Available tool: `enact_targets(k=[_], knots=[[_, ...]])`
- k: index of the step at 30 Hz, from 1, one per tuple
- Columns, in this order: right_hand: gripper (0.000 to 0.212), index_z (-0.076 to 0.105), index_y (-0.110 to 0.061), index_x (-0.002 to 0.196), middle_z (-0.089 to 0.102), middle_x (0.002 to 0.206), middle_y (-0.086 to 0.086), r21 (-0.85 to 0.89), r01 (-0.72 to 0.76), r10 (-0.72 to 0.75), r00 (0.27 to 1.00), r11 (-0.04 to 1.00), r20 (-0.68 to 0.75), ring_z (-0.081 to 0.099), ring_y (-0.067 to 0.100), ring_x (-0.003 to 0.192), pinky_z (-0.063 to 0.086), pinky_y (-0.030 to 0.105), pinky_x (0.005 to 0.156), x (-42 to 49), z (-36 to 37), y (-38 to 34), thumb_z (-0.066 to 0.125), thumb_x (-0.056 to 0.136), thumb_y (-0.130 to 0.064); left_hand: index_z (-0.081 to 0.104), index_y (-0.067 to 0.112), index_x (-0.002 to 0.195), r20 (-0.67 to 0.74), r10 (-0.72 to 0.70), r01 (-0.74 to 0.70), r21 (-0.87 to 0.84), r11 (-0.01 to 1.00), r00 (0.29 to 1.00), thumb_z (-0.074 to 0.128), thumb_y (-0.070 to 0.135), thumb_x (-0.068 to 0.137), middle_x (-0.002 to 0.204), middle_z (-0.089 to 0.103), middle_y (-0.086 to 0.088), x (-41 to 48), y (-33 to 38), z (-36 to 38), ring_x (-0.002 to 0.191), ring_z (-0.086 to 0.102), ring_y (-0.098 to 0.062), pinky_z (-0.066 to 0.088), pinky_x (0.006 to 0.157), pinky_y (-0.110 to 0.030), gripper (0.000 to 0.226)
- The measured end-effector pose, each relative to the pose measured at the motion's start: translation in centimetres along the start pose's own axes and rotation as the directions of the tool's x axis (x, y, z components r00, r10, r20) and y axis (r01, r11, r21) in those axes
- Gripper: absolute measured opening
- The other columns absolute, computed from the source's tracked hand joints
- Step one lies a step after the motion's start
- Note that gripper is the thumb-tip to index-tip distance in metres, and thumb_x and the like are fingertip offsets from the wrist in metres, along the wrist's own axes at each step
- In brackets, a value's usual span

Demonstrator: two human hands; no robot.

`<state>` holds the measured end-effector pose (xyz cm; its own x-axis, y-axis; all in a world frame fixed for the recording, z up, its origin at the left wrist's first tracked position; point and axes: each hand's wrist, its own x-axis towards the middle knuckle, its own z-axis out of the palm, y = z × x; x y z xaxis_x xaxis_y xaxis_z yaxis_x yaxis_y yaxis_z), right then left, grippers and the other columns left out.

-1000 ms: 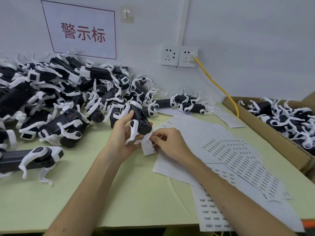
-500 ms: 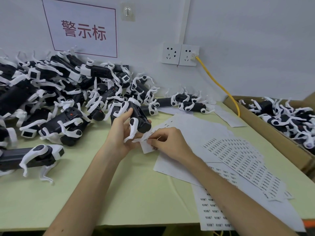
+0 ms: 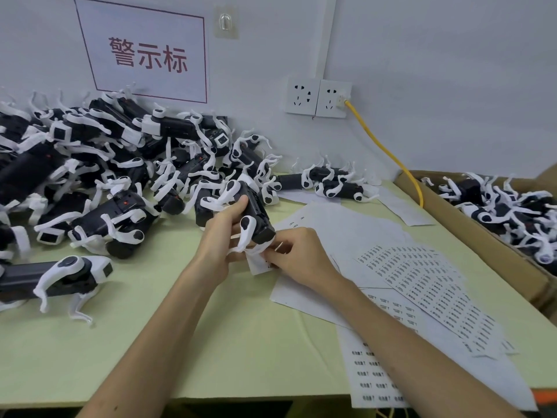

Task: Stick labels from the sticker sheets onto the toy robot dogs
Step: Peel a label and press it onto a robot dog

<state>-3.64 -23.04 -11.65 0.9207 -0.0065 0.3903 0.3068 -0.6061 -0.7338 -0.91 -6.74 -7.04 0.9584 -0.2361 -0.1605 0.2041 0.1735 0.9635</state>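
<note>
My left hand (image 3: 221, 236) grips a black toy robot dog (image 3: 256, 214) with white legs, tilted above the green table. A small white sticker strip (image 3: 257, 265) hangs just under the dog. My right hand (image 3: 297, 256) pinches at that strip with its fingertips, right beside my left hand. Several sticker sheets (image 3: 422, 279) printed with rows of small black labels lie spread on the table to the right of my hands.
A big pile of robot dogs (image 3: 99, 164) covers the table's back left, and one dog (image 3: 57, 276) lies alone at the left. A cardboard box (image 3: 494, 245) with more dogs stands at the right. A yellow cable (image 3: 388, 155) runs from the wall socket.
My two hands stay together at the dog and strip; the right hand's fingertips have shifted slightly on the strip. The dog stays in my left hand.
</note>
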Motion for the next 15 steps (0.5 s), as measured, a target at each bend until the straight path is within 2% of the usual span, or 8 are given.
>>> enact_targets(k=[3,5,7,9,12,15], knots=[[0.028,0.066,-0.025,0.058,0.065,0.055,-0.013,0.001,-0.041,0.041,0.999,0.999,-0.001,0.061,0.001,0.051,0.040,0.017,0.057,0.18,-0.01,-0.07,0.074,0.082,-0.013,0.074,0.019,0.119,0.002,0.008,-0.008,0.008,1.000,1.000,0.060,0.051,0.098,0.114,0.077,-0.009,-0.14,-0.01,0.11,0.119,0.068,-0.035,0.046,0.111,-0.055,0.041],[0.029,0.064,-0.027,0.058,0.067,0.057,-0.013,-0.004,-0.055,0.055,0.998,0.998,0.005,0.063,0.002,0.052,0.041,0.017,0.057,0.21,0.03,-0.12,0.074,0.083,-0.017,0.073,0.013,0.121,0.001,0.017,-0.017,0.013,1.000,1.000,0.060,0.050,0.098,0.115,0.077,-0.010,-0.15,-0.04,0.17,0.118,0.069,-0.034,0.047,0.111,-0.055,0.046],[0.023,0.067,-0.020,0.064,0.067,0.059,-0.015,-0.029,-0.070,0.070,0.997,0.997,0.009,0.063,0.001,0.054,0.040,0.016,0.057,0.27,0.10,-0.14,0.073,0.086,-0.022,0.074,0.016,0.115,-0.004,0.023,-0.023,0.018,1.000,1.000,0.059,0.050,0.098,0.114,0.077,-0.010,-0.06,-0.10,0.18,0.116,0.069,-0.034,0.049,0.109,-0.052,0.041],[0.026,0.064,-0.024,0.064,0.065,0.058,-0.021,-0.071,-0.077,0.077,0.997,0.995,0.009,0.061,0.000,0.054,0.038,0.014,0.056,0.36,0.12,-0.11,0.072,0.089,-0.024,0.074,0.018,0.111,-0.005,0.030,-0.030,0.024,0.999,1.000,0.059,0.050,0.099,0.111,0.078,-0.008,0.02,-0.14,0.15,0.110,0.071,-0.032,0.052,0.100,-0.046,0.037],[0.028,0.062,-0.029,0.067,0.064,0.058,-0.023,-0.069,-0.078,0.079,0.997,0.995,0.011,0.061,-0.001,0.054,0.038,0.011,0.055,0.43,0.14,-0.18,0.068,0.092,-0.020,0.073,0.012,0.119,0.007,0.029,-0.029,0.009,1.000,1.000,0.057,0.050,0.099,0.114,0.077,-0.009,0.00,-0.03,-0.03,0.104,0.070,-0.026,0.051,0.089,-0.040,0.046],[0.033,0.061,-0.031,0.068,0.068,0.063,-0.013,-0.036,-0.087,0.086,0.996,0.996,-0.008,0.066,0.006,0.055,0.044,0.013,0.057,0.40,0.04,-0.32,0.066,0.093,-0.010,0.072,0.014,0.124,0.017,0.025,-0.025,-0.009,1.000,1.000,0.058,0.051,0.098,0.114,0.077,-0.009,-0.10,0.07,-0.16,0.100,0.070,-0.023,0.050,0.089,-0.040,0.047]])
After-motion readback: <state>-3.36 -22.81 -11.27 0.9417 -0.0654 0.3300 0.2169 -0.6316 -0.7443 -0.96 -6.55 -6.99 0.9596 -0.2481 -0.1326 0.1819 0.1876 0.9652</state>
